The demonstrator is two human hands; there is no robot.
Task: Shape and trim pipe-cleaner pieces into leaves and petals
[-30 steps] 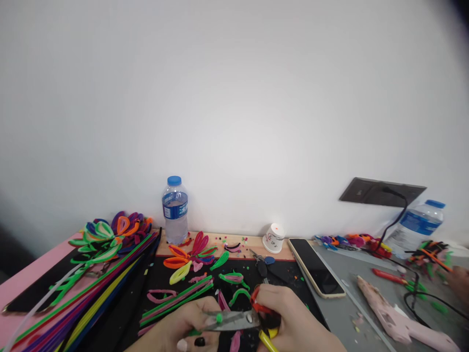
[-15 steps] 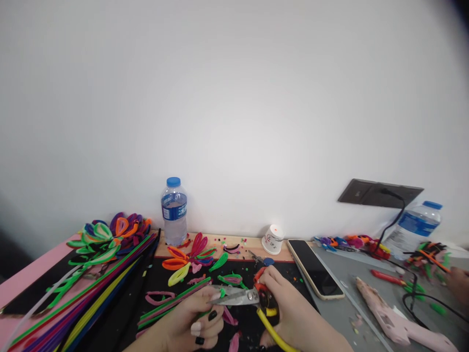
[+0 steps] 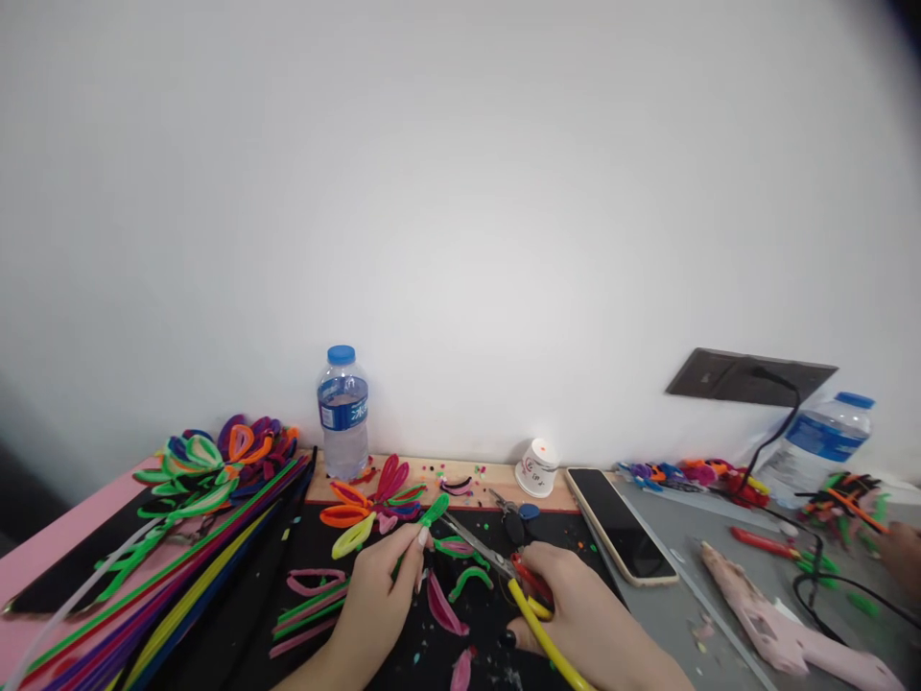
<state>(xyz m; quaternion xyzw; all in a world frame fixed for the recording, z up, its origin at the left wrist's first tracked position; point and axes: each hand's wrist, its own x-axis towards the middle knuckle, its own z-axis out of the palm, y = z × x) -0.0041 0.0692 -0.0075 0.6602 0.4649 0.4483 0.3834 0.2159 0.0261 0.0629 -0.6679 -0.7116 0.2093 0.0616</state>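
My left hand pinches a short green pipe cleaner piece, its fuzzy end sticking up past the fingertips. In my right hand is a pair of scissors with red and yellow handles. The blades point up and left, their tips close beside the green piece. Under and around my hands on the black mat lie a pink loop, a curved green piece and a green-and-pink loop. Several straight green and pink pipe cleaners lie left of my left hand.
Behind stand a water bottle, a white paper cup and a phone. Colourful pipe cleaner flowers and long stems fill the left. A pink glue gun and black cable lie right, near another person's hand.
My left hand has turned over and lifted the green piece upward. The scissors have swung to point up-left, away from my fingers. A curved green piece now shows on the mat.
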